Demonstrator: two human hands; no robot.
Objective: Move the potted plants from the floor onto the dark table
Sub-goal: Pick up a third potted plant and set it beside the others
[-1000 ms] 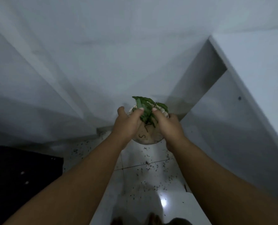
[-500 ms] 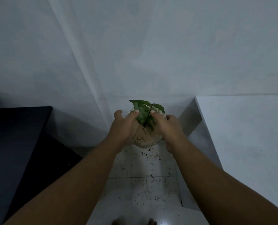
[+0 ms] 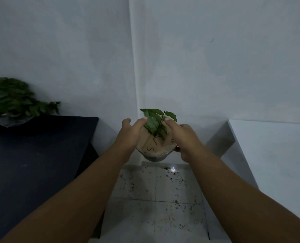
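I hold a small potted plant (image 3: 155, 144) in the air over the floor gap, a round beige pot with dark marks and a few green leaves on a thin stem. My left hand (image 3: 128, 135) grips its left side and my right hand (image 3: 184, 139) grips its right side. The dark table (image 3: 31, 158) lies to the left, its near corner a short way from the pot. On its far left end stands another potted plant (image 3: 14, 100) with bushy green leaves, partly cut off by the frame edge.
A white table (image 3: 272, 155) stands to the right. Between the two tables is a strip of pale tiled floor (image 3: 156, 199) strewn with dark soil crumbs. White walls meet in a corner right behind the pot.
My view has swung left and up. The dark table and the leafy plant on it have come into sight. Both hands still hold the pot, now higher above the floor.
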